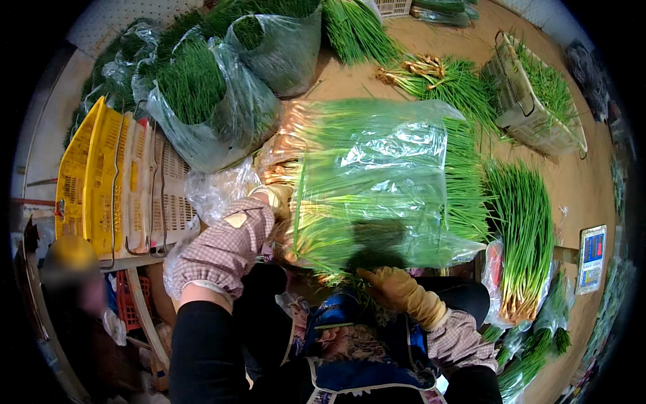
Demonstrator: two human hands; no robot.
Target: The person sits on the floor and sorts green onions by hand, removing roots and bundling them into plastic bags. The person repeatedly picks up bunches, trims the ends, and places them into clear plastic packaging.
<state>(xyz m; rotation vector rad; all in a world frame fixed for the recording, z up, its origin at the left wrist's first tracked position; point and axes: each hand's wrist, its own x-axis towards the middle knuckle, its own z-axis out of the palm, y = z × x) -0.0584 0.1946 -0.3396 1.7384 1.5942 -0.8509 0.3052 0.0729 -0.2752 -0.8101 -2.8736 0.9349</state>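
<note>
Both gloved hands, left hand (272,198) and right hand (393,286), grip the clear bag (377,175) of green onions (464,182); I'd keep its mouth taut and level.

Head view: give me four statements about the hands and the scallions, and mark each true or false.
1. Both hands wear yellow gloves. True: left hand, right hand.
2. The big bag of scallions is clear plastic. True.
3. The stacked baskets lie to the person's right. False: they are on the left.
4. The right hand is raised clear of the bag. False: it rests at the bag's near edge.
</note>
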